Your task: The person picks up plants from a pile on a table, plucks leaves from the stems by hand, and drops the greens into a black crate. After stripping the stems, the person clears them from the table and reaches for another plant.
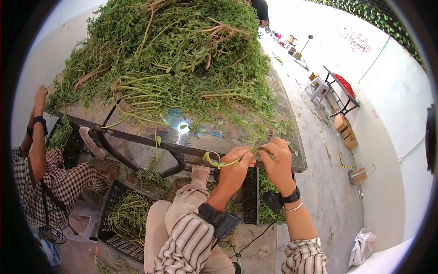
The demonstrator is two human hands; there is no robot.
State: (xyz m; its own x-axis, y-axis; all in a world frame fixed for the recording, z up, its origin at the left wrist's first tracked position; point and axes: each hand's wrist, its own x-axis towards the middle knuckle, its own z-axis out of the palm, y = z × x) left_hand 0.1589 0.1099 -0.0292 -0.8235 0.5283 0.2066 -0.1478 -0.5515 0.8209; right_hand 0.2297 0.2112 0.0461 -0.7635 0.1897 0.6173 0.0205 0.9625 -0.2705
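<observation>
My left hand (pixel 236 166) is closed around a leafy green stem (pixel 212 160), whose pale lower end curls out on the left. Close beside it, my right hand (pixel 278 160) pinches the leafy part of the same sprig with thumb and fingers. Both hands are just above the near edge of the table (pixel 292 153). A tall heap of leafy green plants (pixel 182 59) with long stems covers most of the tabletop. Some loose stems (pixel 141 98) hang toward the front edge.
A black crate (pixel 127 214) of stems stands on the floor at lower left, and another crate holds greens (pixel 267 194) under the table. At left sits a co-worker in checked clothing (pixel 77 180). Cardboard boxes (pixel 345 130) and a white bag (pixel 362 246) are at right.
</observation>
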